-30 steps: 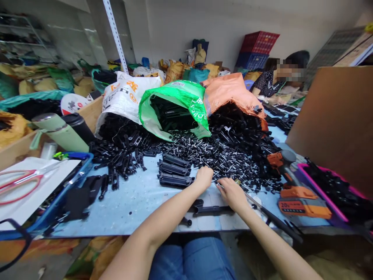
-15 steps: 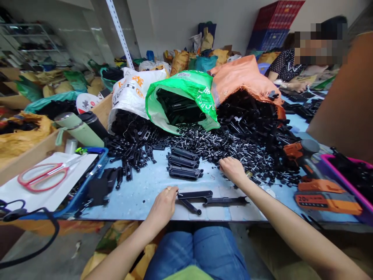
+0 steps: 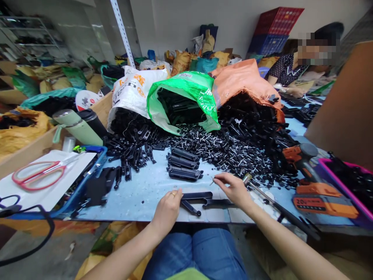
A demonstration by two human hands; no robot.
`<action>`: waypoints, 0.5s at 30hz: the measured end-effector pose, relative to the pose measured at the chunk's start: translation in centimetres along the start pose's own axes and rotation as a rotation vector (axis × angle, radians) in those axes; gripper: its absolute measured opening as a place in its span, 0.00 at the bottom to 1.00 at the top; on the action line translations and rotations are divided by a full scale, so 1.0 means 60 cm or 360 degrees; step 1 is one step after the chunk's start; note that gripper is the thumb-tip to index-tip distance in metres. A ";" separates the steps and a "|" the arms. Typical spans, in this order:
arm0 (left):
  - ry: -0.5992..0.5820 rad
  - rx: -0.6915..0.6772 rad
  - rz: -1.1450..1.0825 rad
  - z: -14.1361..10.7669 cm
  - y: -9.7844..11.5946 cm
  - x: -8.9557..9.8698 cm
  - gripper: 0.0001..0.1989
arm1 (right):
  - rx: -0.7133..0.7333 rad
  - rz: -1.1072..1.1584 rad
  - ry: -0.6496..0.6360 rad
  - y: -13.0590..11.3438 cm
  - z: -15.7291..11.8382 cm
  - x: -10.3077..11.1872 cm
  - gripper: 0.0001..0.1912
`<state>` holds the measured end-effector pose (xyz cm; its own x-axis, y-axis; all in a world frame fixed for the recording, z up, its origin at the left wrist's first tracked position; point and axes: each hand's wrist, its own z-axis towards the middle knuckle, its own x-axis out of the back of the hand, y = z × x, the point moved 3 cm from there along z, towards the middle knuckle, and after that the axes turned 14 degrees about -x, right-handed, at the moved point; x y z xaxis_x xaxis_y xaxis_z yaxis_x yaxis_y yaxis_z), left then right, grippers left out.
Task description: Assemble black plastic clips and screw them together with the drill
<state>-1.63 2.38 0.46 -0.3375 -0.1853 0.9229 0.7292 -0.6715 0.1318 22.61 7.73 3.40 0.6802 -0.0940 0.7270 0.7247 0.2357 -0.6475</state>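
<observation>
My left hand [image 3: 168, 208] is closed on the left end of a black plastic arm piece [image 3: 196, 196], low over the table's front edge. A shorter black link [image 3: 190, 208] slants from that same end beneath it. Another black arm piece [image 3: 220, 203] lies to the right, partly behind my right hand. Between thumb and fingertips, my right hand [image 3: 233, 188] pinches a small thin metal pin [image 3: 212, 181]; its head is hidden by the fingers. Three assembled black arms [image 3: 185, 173] lie in a stack behind my hands. A heap of black-headed pins [image 3: 230, 149] spreads beyond.
Sacks of black parts, one white [image 3: 136, 91], one green [image 3: 186, 85] and one orange [image 3: 247, 81], line the back. Right are a long-handled tool [image 3: 291, 216], a cordless drill [image 3: 323, 192] and a pink-rimmed bin [image 3: 335, 179]. Scissors [image 3: 40, 175] lie left. Another person [image 3: 287, 72] sits at back right.
My right hand has drawn back from the heap toward me with a pin pinched in it. The left hand stays on the arm piece, shifted slightly right. More of the long-handled tool shows.
</observation>
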 end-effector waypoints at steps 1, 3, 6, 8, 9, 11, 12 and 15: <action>0.0052 -0.0080 0.0015 -0.006 0.000 -0.008 0.16 | 0.0019 0.0014 -0.0047 -0.007 -0.012 -0.005 0.10; 0.0116 -0.0200 0.0034 -0.015 -0.002 -0.018 0.17 | 0.0068 -0.0006 -0.0086 -0.014 -0.031 -0.011 0.09; 0.0143 -0.0219 0.0003 -0.015 -0.007 -0.016 0.17 | 0.0189 -0.0107 -0.0086 -0.016 -0.046 -0.013 0.09; 0.0188 -0.0157 0.0015 -0.005 -0.005 -0.009 0.14 | 0.0279 -0.0171 -0.0093 -0.017 -0.051 -0.013 0.09; 0.0216 -0.0116 0.0030 0.001 -0.002 -0.007 0.12 | 0.0325 -0.0209 -0.0095 -0.018 -0.053 -0.014 0.10; 0.0247 -0.0091 0.0032 0.015 0.013 -0.009 0.11 | 0.0410 -0.0308 -0.0077 -0.020 -0.056 -0.016 0.11; 0.0235 -0.0118 0.0009 0.023 0.023 -0.014 0.12 | 0.0442 -0.0357 -0.0057 -0.020 -0.056 -0.017 0.11; 0.0108 -0.0262 -0.0126 0.047 0.056 -0.036 0.15 | 0.0472 -0.0388 -0.0058 -0.016 -0.054 -0.020 0.12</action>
<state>3.21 2.57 -0.09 -0.4334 -0.1712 0.8848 0.5935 -0.7930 0.1373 21.46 4.46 2.44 0.4835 -0.1489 0.8626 0.7978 0.4805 -0.3642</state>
